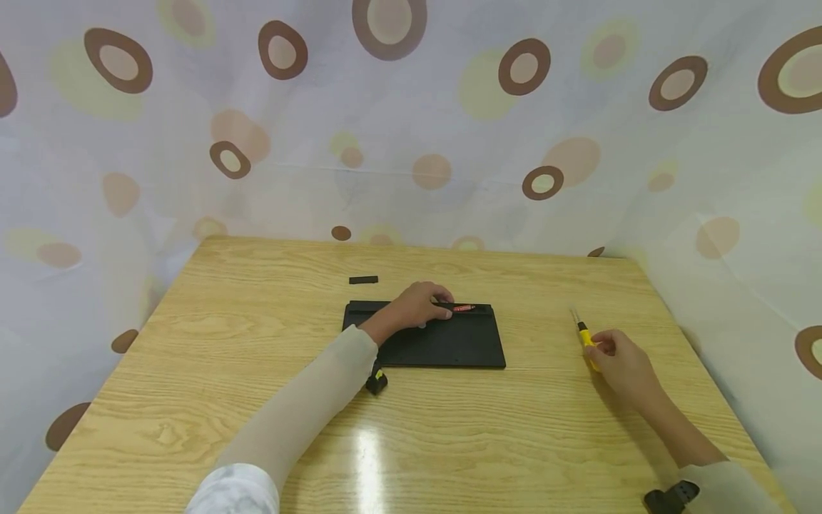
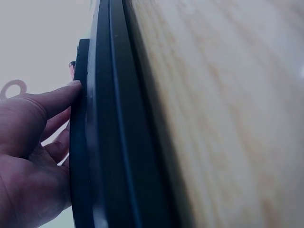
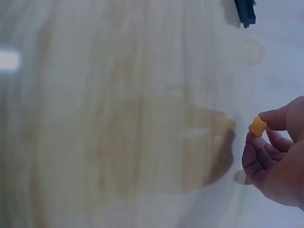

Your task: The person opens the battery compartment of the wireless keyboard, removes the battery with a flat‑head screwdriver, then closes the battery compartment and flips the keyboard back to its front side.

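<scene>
A flat black device (image 1: 456,346), which looks like a keyboard lying face down, sits mid-table with a raised ridge along its far edge. In that ridge shows a red battery (image 1: 464,308). My left hand (image 1: 420,303) grips the ridge just left of the battery. The left wrist view has the thumb (image 2: 71,92) on the ridge and the other fingers curled behind it, partly hidden. Off to the right, my right hand (image 1: 623,360) pinches a yellow screwdriver (image 1: 586,339) by its handle, tip pointing away. Its orange-yellow handle end (image 3: 257,127) faces the right wrist camera.
Behind the keyboard's left end lies a small black strip (image 1: 363,280), perhaps a battery cover. The wooden table (image 1: 514,435) is bordered at the back and sides by a patterned curtain (image 1: 430,207). Black wrist cameras are strapped on both arms.
</scene>
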